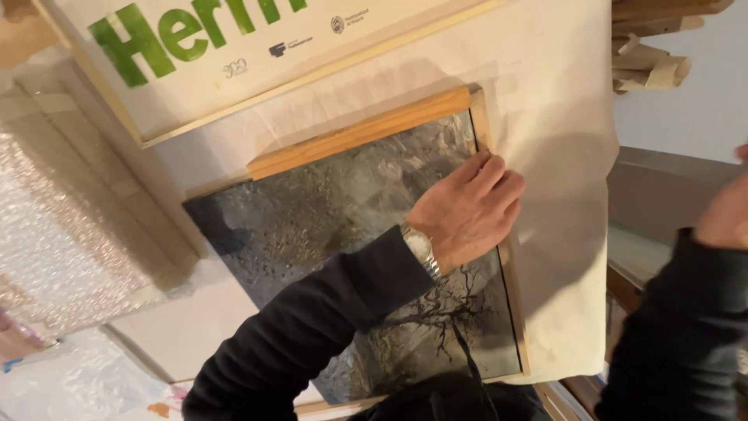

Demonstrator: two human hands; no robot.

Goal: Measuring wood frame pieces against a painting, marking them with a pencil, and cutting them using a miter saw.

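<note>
Nearest the camera, the person's left arm in a dark sleeve is reaching across a dark, square painting in a light wooden frame [343, 210]. The left hand [467, 210], with a silver wristwatch [421, 249] on its wrist, is lying flat with the fingers together and slightly curled, pressing on the upper right part of the picture where the surface meets the frame's right rail. It is holding nothing; it is only bearing down on the painting.

The right hand [728, 210] is showing at the right edge, raised and blurred, well apart from the painting. Whether it is open or closed on something cannot be told.

The framed painting is lying face up on a large sheet of pale cream wrapping paper [561, 117], which is spreading out beyond the top and right sides of the frame. Judging from this, the painting is already placed on the paper, but no part of the sheet is folded over it yet, so the covering is looking barely begun.

To the left, a sheet of clear bubble wrap [70, 226] is lying flat on the tabletop, untouched, near but not over the frame. Farther off, above the painting, a white framed panel with large green lettering [226, 54] is resting, its lower edge overlapping the paper. At the top right, rolled brown paper tubes [650, 66] are sticking out.
</note>
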